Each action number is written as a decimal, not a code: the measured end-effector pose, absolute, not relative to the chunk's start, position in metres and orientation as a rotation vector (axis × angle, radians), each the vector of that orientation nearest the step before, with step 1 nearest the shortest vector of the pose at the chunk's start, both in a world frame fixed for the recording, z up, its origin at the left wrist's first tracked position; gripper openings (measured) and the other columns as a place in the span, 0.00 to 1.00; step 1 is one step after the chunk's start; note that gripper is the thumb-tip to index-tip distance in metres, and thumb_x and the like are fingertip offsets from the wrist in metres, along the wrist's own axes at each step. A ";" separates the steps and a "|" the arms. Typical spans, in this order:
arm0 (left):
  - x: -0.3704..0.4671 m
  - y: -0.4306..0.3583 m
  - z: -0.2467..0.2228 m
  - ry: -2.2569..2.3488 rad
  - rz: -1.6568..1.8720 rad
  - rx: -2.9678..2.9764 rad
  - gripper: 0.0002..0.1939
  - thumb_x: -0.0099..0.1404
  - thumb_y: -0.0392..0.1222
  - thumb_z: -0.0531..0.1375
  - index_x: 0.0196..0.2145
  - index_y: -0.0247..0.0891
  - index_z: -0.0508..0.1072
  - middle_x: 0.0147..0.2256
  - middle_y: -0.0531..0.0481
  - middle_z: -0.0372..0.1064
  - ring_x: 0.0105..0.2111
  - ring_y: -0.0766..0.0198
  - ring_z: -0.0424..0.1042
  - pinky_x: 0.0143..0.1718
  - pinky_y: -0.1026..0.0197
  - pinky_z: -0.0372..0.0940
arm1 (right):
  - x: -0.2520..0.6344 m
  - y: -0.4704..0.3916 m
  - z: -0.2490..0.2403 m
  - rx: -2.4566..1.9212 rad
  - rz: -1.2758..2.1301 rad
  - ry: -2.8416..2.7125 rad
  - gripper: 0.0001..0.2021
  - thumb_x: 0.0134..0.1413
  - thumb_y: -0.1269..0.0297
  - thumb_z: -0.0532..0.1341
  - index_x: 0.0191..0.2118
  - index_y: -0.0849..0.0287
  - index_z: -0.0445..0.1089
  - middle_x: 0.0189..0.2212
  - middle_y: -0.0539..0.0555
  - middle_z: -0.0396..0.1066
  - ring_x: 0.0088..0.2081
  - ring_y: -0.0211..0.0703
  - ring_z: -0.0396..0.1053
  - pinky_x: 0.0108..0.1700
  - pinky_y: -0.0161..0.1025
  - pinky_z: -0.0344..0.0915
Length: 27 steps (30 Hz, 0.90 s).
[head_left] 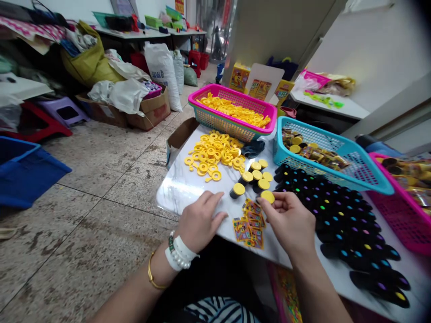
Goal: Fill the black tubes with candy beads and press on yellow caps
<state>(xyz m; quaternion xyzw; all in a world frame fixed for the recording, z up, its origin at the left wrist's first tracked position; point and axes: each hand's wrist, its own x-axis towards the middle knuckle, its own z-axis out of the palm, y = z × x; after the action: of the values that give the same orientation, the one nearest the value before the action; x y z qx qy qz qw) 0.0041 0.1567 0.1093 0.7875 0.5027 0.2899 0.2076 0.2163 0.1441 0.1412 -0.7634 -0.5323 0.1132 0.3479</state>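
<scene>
My right hand [291, 220] pinches a yellow-topped piece [267, 196] at the near end of a group of black pieces with yellow lids [256, 175]. Left of it, my left hand [202, 220] is over the table's front edge, fingers apart, holding nothing. Between the hands lie several printed orange packets [251, 226], overlapping on the white table [178, 190]. Beyond my left hand is a loose pile of yellow ring-shaped parts [213, 154]. Rows of black pieces with coloured dots [340, 224] cover the table's right side.
A pink basket [232, 96] of yellow parts stands at the table's back, with a dark cloth [253, 148] before it. A blue basket [333, 143] holds wrapped pieces; another pink basket [400, 215] is at the right. A blue bin [30, 175] sits on the floor at left.
</scene>
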 end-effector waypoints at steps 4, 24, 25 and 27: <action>0.008 0.190 0.115 1.688 0.711 2.257 0.19 0.65 0.43 0.60 0.53 0.37 0.68 0.45 0.44 0.69 0.40 0.57 0.73 0.39 0.57 0.70 | 0.223 0.161 0.131 -2.066 0.370 -1.336 0.18 0.47 0.47 0.67 0.35 0.56 0.67 0.19 0.49 0.74 0.24 0.47 0.73 0.31 0.40 0.64; 0.002 0.187 0.114 1.838 0.858 2.345 0.10 0.69 0.39 0.51 0.34 0.36 0.69 0.34 0.45 0.68 0.33 0.59 0.69 0.31 0.60 0.63 | 0.214 0.103 0.136 -1.740 0.200 -1.543 0.09 0.59 0.58 0.60 0.40 0.55 0.72 0.27 0.52 0.74 0.24 0.40 0.68 0.30 0.38 0.65; 0.004 0.179 0.120 1.776 0.954 2.278 0.09 0.69 0.39 0.51 0.33 0.37 0.68 0.34 0.45 0.68 0.34 0.59 0.69 0.33 0.59 0.64 | 0.212 0.096 0.137 -1.713 0.236 -1.542 0.07 0.59 0.60 0.60 0.41 0.54 0.73 0.29 0.53 0.74 0.25 0.41 0.68 0.31 0.38 0.66; 0.011 0.158 0.133 1.598 1.104 2.078 0.08 0.69 0.39 0.52 0.33 0.38 0.67 0.32 0.47 0.67 0.33 0.61 0.69 0.35 0.60 0.64 | 0.207 0.084 0.136 -1.620 0.404 -1.528 0.10 0.59 0.62 0.61 0.46 0.53 0.72 0.37 0.55 0.75 0.32 0.44 0.71 0.34 0.40 0.68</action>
<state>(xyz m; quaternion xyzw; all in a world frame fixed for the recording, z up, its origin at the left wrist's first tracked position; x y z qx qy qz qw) 0.0109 0.1575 0.1332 0.7226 0.5556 0.3838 0.1480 0.2072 0.0840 0.1364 -0.6479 -0.6111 0.1615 0.4251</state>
